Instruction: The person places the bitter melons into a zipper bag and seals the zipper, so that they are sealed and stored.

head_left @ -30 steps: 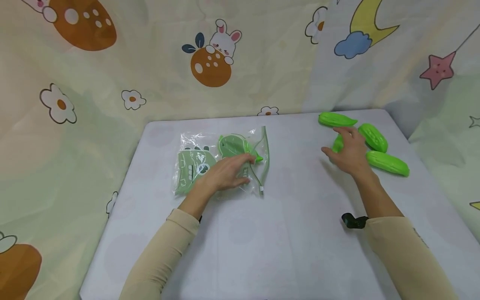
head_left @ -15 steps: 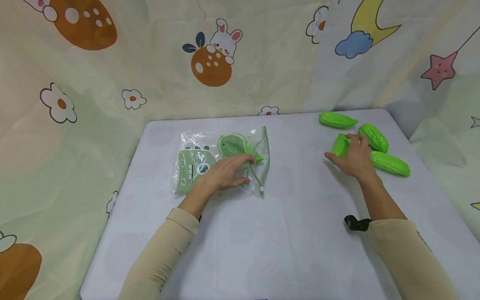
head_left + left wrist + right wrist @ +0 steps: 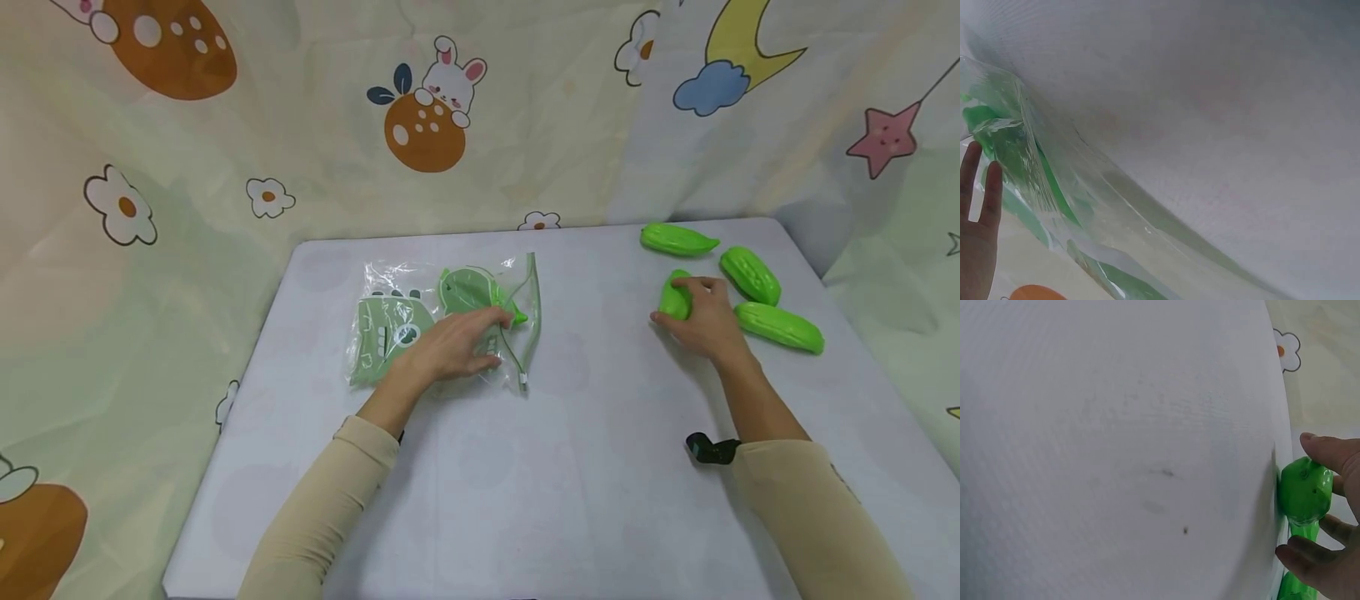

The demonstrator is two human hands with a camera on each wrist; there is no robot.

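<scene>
A clear zip bag (image 3: 390, 342) printed with green dinosaurs lies flat on the left of the table. Bright green shows through it near the slider end; what it is I cannot fully see. My left hand (image 3: 453, 346) rests on the bag with fingers extended; the left wrist view shows two straight fingers (image 3: 991, 194) against the plastic. At the right, my right hand (image 3: 705, 321) holds a bright green ridged bitter melon (image 3: 675, 298), thumb at its near end and fingers at its far end. In the right wrist view the melon (image 3: 1305, 490) sits between thumb and fingers.
Three more green bitter melons lie around my right hand: one behind (image 3: 678, 240), one at the back right (image 3: 750, 275) and one to its right (image 3: 780, 327). A patterned cloth (image 3: 540, 125) hangs behind the white table (image 3: 525, 500).
My right hand has come down and toward me from above the nearest bitter melon, and its thumb and fingers have closed on it. The left hand and the bag stay put.
</scene>
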